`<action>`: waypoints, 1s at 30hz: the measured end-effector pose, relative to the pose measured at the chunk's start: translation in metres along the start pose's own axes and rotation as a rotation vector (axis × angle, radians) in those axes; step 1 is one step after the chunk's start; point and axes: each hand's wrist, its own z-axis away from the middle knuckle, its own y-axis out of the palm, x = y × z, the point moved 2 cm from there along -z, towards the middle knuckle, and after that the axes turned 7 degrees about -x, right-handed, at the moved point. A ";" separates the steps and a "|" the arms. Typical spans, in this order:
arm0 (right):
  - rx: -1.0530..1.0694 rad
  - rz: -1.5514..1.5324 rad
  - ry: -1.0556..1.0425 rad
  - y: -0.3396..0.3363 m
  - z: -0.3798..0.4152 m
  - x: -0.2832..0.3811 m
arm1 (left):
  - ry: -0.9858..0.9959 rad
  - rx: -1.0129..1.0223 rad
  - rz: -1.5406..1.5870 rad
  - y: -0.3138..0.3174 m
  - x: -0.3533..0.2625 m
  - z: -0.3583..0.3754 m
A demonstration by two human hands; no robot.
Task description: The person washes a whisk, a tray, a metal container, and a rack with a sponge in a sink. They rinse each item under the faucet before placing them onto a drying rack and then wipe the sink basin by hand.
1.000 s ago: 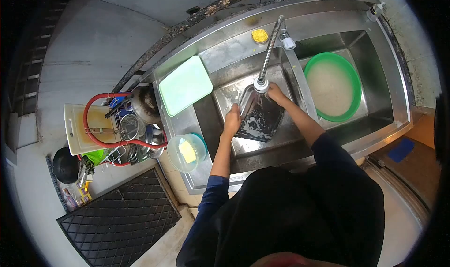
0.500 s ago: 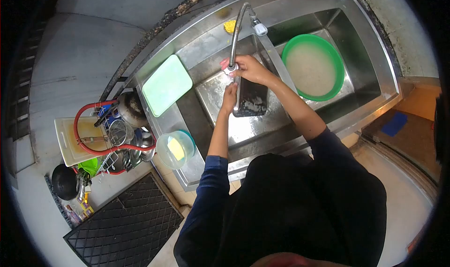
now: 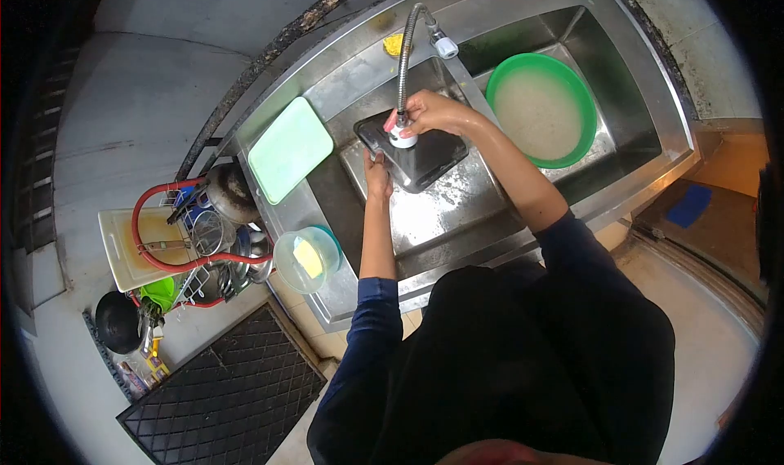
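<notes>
A dark rectangular tray (image 3: 425, 159) lies roughly flat over the left basin of the steel sink (image 3: 457, 212). My left hand (image 3: 377, 171) grips the tray's left edge. My right hand (image 3: 433, 112) is closed around the white spray head (image 3: 400, 134) of the flexible metal faucet hose (image 3: 404, 53), holding it just above the tray. Both my forearms reach out from dark blue sleeves.
A green basin (image 3: 543, 106) with cloudy water sits in the right basin. A pale green cutting board (image 3: 290, 148) lies on the drainboard, beside a clear bowl with a yellow sponge (image 3: 306, 258). A dish rack (image 3: 204, 232) with pots stands left. A black mat (image 3: 220, 383) covers the floor.
The tray went from upright and soapy under the faucet to lying flat. My right hand moved from the tray to the faucet's spray head; my left hand shifted to the tray's left edge.
</notes>
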 end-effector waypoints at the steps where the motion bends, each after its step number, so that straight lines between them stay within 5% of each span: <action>1: -0.009 0.034 -0.035 -0.003 0.002 0.001 | -0.064 -0.073 -0.001 -0.001 -0.003 0.004; 6: -0.222 0.536 -0.060 -0.011 0.018 0.007 | 0.009 -0.095 0.030 0.000 -0.013 0.017; 8: -0.197 0.270 -0.196 -0.008 0.017 -0.003 | -0.012 -0.252 0.068 0.004 -0.016 0.025; 13: -0.198 -0.071 0.062 0.006 0.021 0.005 | 0.007 -0.334 -0.066 0.000 -0.003 0.024; 16: -0.276 -0.112 -0.157 0.014 0.003 -0.012 | 0.061 -0.358 -0.212 -0.003 0.008 0.028; 18: -0.441 -0.044 -0.310 0.022 -0.002 -0.011 | 0.110 -0.163 -0.356 -0.011 0.017 0.025; 22: -0.685 0.394 -0.526 0.027 -0.004 -0.006 | 0.194 -0.098 -0.375 -0.010 0.019 0.038; 23: -0.613 0.333 -0.458 0.023 -0.010 -0.012 | 0.393 -0.108 -0.450 -0.037 0.049 0.008; 24: -0.612 0.334 -0.458 0.021 -0.009 -0.007 | 0.393 -0.110 -0.449 -0.035 0.045 0.012; 26: -0.240 -0.141 -0.097 0.021 -0.008 -0.002 | 0.731 -0.105 -0.870 -0.017 0.020 0.032; 28: -0.218 -0.123 -0.127 0.015 -0.014 -0.008 | 0.674 -0.035 -0.953 0.002 -0.002 0.048; 30: -0.310 0.276 -0.271 0.012 -0.014 -0.002 | 0.618 0.033 -1.032 0.011 -0.012 0.051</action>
